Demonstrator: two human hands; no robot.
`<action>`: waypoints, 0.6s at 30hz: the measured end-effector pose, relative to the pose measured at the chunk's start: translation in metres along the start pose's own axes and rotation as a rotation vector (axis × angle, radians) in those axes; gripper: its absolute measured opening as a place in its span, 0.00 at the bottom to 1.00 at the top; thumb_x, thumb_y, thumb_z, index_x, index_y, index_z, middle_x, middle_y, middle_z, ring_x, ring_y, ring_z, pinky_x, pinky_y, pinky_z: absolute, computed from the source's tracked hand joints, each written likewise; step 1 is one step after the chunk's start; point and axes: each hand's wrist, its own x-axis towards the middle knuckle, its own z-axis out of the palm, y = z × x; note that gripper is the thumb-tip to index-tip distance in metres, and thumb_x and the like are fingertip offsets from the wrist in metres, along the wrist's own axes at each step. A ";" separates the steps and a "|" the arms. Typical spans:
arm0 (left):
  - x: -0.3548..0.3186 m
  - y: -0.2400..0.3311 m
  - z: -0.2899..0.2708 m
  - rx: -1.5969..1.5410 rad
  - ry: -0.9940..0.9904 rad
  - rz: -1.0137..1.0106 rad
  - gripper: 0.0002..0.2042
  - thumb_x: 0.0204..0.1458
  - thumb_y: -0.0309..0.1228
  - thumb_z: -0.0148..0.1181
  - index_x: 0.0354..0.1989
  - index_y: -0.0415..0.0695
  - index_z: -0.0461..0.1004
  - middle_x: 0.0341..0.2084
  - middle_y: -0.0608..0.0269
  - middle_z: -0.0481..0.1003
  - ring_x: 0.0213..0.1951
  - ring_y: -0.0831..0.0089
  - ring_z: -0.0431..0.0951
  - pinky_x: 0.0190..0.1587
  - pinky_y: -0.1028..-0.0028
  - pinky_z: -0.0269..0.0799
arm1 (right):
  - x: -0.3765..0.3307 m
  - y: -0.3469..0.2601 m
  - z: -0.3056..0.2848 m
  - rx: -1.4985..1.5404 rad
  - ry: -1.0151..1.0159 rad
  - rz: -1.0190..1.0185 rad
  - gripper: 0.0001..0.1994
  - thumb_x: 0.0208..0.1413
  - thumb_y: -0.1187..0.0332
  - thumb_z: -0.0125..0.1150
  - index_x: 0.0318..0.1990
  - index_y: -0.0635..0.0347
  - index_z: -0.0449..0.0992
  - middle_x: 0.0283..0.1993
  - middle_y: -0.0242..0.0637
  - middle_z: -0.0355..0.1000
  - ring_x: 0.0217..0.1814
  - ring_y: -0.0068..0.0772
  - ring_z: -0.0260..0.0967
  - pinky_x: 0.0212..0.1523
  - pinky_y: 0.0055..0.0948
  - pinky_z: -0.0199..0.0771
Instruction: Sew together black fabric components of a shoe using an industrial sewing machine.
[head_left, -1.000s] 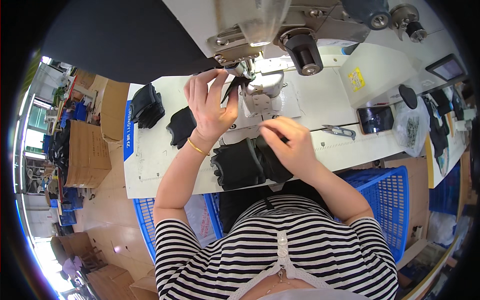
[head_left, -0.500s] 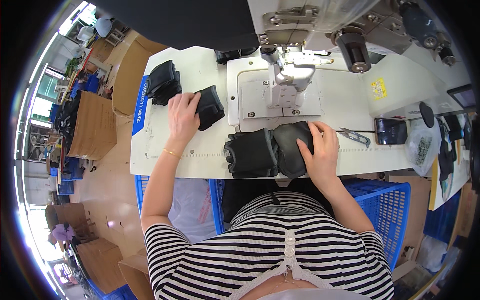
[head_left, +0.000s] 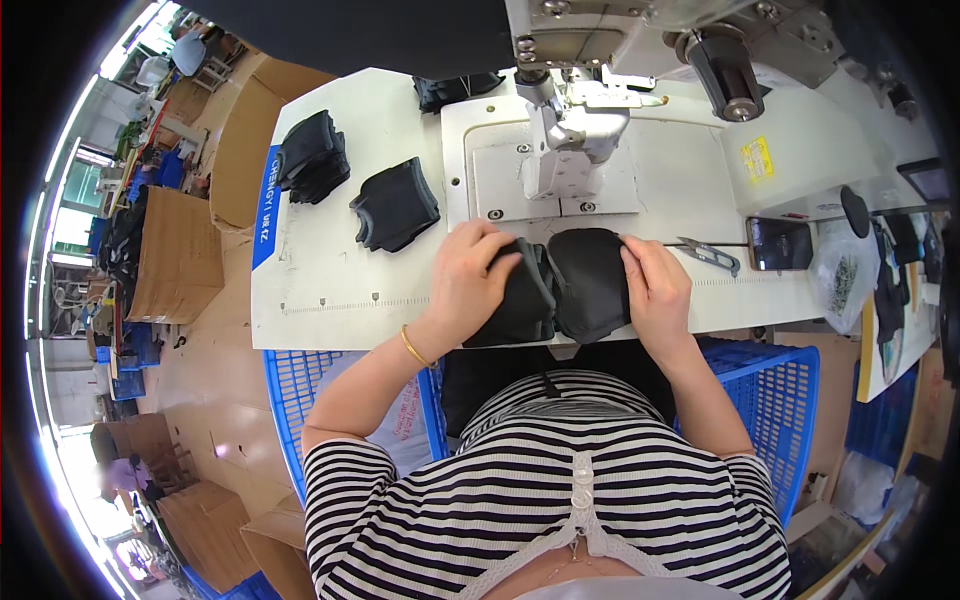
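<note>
Two stacks of black fabric pieces lie side by side at the table's front edge. My left hand (head_left: 468, 282) bends its fingers over the left stack (head_left: 524, 308), whose right edge has a grey binding; it seems to pinch the top piece. At the right stack (head_left: 590, 285), with rounded, smooth pieces, my right hand (head_left: 658, 297) grips the right edge between thumb and fingers. Farther left rest a small bundle of grey-edged black pieces (head_left: 398, 205) and a thicker pile (head_left: 314, 158), neither touched.
Behind the stacks stands a sewing machine (head_left: 570, 150) on a white table (head_left: 320, 255). Thread snips (head_left: 710, 256), a phone (head_left: 780, 244) and a clear bag of scraps (head_left: 842, 285) lie to the right. Blue plastic baskets (head_left: 770, 420) stand below the table edge.
My left hand has let go of the small bundle on the left and moved right and nearer, onto the left stack. My right hand stays at the right stack's edge. The view has shifted slightly.
</note>
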 end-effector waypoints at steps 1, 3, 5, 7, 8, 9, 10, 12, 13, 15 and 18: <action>-0.002 -0.001 0.003 -0.008 -0.007 0.001 0.11 0.43 0.22 0.68 0.36 0.37 0.77 0.33 0.55 0.74 0.37 0.56 0.75 0.41 0.66 0.71 | -0.001 -0.001 -0.002 -0.007 -0.001 0.009 0.12 0.54 0.76 0.62 0.46 0.66 0.75 0.35 0.43 0.72 0.37 0.45 0.70 0.39 0.39 0.69; -0.005 -0.002 0.007 0.013 0.116 0.072 0.09 0.43 0.22 0.66 0.34 0.38 0.76 0.30 0.58 0.73 0.34 0.57 0.73 0.38 0.63 0.68 | 0.003 -0.006 -0.003 0.005 0.017 0.075 0.13 0.52 0.75 0.63 0.46 0.65 0.75 0.37 0.44 0.72 0.38 0.45 0.70 0.40 0.39 0.69; -0.005 -0.001 0.008 0.006 0.131 0.083 0.07 0.43 0.21 0.65 0.31 0.39 0.74 0.31 0.59 0.72 0.34 0.58 0.73 0.37 0.64 0.67 | 0.009 -0.008 -0.002 -0.042 0.022 0.049 0.14 0.51 0.74 0.65 0.45 0.65 0.75 0.38 0.43 0.71 0.40 0.45 0.70 0.41 0.39 0.69; -0.003 0.001 0.008 0.001 0.136 0.068 0.07 0.43 0.17 0.66 0.29 0.37 0.74 0.30 0.56 0.73 0.33 0.58 0.74 0.37 0.65 0.70 | 0.011 -0.007 0.000 -0.086 0.024 0.019 0.14 0.49 0.74 0.66 0.45 0.65 0.76 0.40 0.43 0.71 0.42 0.45 0.69 0.43 0.39 0.68; -0.003 0.001 0.007 -0.003 0.132 0.067 0.07 0.43 0.17 0.66 0.29 0.37 0.74 0.30 0.56 0.73 0.33 0.58 0.74 0.37 0.65 0.70 | 0.010 -0.005 0.002 -0.106 0.000 0.048 0.14 0.47 0.73 0.67 0.43 0.65 0.75 0.41 0.42 0.70 0.44 0.45 0.68 0.44 0.40 0.66; -0.003 0.001 0.006 -0.005 0.129 0.100 0.07 0.43 0.17 0.66 0.29 0.37 0.74 0.30 0.56 0.73 0.33 0.59 0.74 0.37 0.67 0.69 | 0.009 -0.004 0.003 -0.126 -0.024 0.077 0.15 0.46 0.73 0.69 0.42 0.64 0.75 0.43 0.41 0.69 0.46 0.45 0.67 0.46 0.40 0.65; -0.003 0.000 0.005 -0.006 0.127 0.133 0.06 0.44 0.16 0.65 0.29 0.37 0.75 0.29 0.56 0.73 0.32 0.61 0.74 0.37 0.69 0.69 | 0.010 -0.003 0.003 -0.126 -0.025 0.077 0.15 0.46 0.73 0.69 0.42 0.64 0.75 0.43 0.41 0.69 0.46 0.45 0.67 0.46 0.40 0.65; -0.003 0.001 0.003 -0.102 0.091 0.093 0.06 0.45 0.16 0.65 0.31 0.36 0.76 0.29 0.58 0.73 0.33 0.65 0.74 0.37 0.72 0.69 | 0.012 -0.002 0.002 -0.046 -0.044 0.160 0.13 0.44 0.73 0.70 0.37 0.63 0.74 0.44 0.39 0.68 0.48 0.44 0.66 0.48 0.41 0.63; -0.003 0.001 0.001 -0.198 0.054 0.055 0.06 0.46 0.15 0.65 0.32 0.36 0.77 0.30 0.59 0.74 0.33 0.68 0.75 0.38 0.75 0.69 | 0.012 -0.003 0.002 -0.046 -0.044 0.161 0.13 0.44 0.73 0.70 0.37 0.63 0.74 0.44 0.39 0.68 0.48 0.44 0.66 0.48 0.41 0.63; 0.001 0.003 -0.005 -0.292 0.027 -0.004 0.07 0.47 0.15 0.65 0.34 0.36 0.78 0.30 0.61 0.74 0.34 0.72 0.74 0.38 0.77 0.68 | 0.014 -0.005 0.002 -0.076 0.015 0.105 0.11 0.44 0.75 0.69 0.34 0.62 0.73 0.42 0.39 0.69 0.46 0.43 0.66 0.46 0.40 0.64; 0.013 0.009 -0.023 -0.435 -0.008 -0.078 0.08 0.48 0.14 0.64 0.36 0.35 0.79 0.32 0.63 0.75 0.35 0.76 0.74 0.39 0.80 0.68 | 0.014 -0.002 0.003 -0.062 0.085 -0.011 0.10 0.43 0.77 0.68 0.33 0.61 0.72 0.37 0.38 0.70 0.41 0.43 0.67 0.43 0.38 0.64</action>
